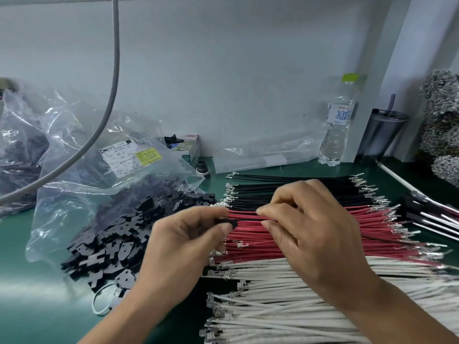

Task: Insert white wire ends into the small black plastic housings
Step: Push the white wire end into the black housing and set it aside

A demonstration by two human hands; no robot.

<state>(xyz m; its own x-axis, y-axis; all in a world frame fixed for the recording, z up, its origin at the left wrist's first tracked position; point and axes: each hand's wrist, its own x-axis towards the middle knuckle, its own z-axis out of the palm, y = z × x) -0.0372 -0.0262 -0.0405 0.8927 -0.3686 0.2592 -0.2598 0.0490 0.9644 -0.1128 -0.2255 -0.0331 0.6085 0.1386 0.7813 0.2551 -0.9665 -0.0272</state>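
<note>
Housing [224,222] between hands (left-pinched).

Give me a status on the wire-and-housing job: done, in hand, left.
Done: some finished-looking assemblies lie at the right edge. In hand: the left hand pinches a black housing while the right hand holds a wire to it; that wire's colour is hard to tell against the red ones. Left: a large row of white wires and a pile of housings.
</note>
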